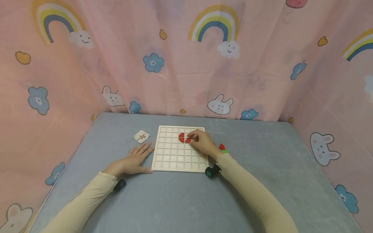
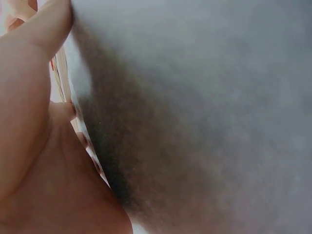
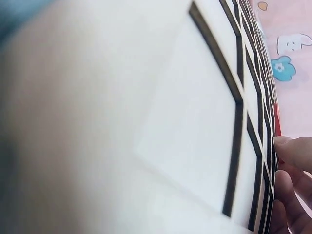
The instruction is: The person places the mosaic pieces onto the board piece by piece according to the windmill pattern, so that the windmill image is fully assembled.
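A square wooden grid board [image 1: 169, 154] lies on the table. Near its upper middle, red quarter-circle pieces [image 1: 181, 138] sit in neighbouring cells. My right hand [image 1: 204, 142] reaches over the board's right part and pinches another red quarter-circle piece [image 1: 187, 141] at the cells, thumb and forefinger curled about it. The right wrist view shows the fingers [image 3: 295, 156] low over the grid beside a strip of red. Flat on the table, my left hand [image 1: 135, 160] has its fingers spread, with fingertips and thumb at the board's left edge. In the left wrist view, the palm [image 2: 63, 180] fills the left side.
A small card with a printed grid pattern [image 1: 141, 136] lies left of the board. Behind the right wrist are a red piece [image 1: 222, 147] and a green piece [image 1: 225, 151], partly hidden. A pink patterned curtain [image 1: 180, 90] surrounds the grey table [image 1: 276, 168].
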Available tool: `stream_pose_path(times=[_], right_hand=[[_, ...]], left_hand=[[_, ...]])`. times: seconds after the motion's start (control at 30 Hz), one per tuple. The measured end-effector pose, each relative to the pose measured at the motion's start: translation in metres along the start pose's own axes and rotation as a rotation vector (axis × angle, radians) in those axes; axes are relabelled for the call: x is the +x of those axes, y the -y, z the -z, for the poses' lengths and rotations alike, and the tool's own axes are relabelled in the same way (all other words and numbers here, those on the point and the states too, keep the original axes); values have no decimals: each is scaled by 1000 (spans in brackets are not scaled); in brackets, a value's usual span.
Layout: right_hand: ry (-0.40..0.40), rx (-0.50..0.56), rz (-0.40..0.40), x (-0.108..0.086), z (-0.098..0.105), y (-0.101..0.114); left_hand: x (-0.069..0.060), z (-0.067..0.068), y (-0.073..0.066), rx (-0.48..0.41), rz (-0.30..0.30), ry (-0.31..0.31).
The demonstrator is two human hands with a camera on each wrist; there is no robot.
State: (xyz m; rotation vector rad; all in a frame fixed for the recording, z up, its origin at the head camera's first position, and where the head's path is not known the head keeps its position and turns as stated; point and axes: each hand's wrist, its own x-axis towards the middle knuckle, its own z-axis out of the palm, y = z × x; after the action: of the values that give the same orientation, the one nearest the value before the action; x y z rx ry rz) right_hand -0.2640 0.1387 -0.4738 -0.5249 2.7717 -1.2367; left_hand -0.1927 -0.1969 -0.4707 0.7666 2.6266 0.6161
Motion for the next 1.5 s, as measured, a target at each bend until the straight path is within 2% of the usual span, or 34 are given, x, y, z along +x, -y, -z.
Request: stream_pose_path(times=[0.17,0.4,0.57,0.93,1.17,1.3,1.5], right_hand=[[-1,-1,7,0,0,0],[0,14,-16,0,0,-2],[-3,19,-25,1,0,-2],[-1,62,-17,-1,2,-2],[-16,126,2,-6,9,-3],[-40,130,24,-10,17,-7],[-90,113,5,-19,31,-17]], left_hand=[[1,-2,1,26,12,4],[-1,1,-2,-33,-21,-6],[0,1,-3,10,15,4],[0,5,-8,43,29,23],[0,5,-9,34,27,21],[-1,5,-9,32,31,25],[-1,4,-9,32,27,19]])
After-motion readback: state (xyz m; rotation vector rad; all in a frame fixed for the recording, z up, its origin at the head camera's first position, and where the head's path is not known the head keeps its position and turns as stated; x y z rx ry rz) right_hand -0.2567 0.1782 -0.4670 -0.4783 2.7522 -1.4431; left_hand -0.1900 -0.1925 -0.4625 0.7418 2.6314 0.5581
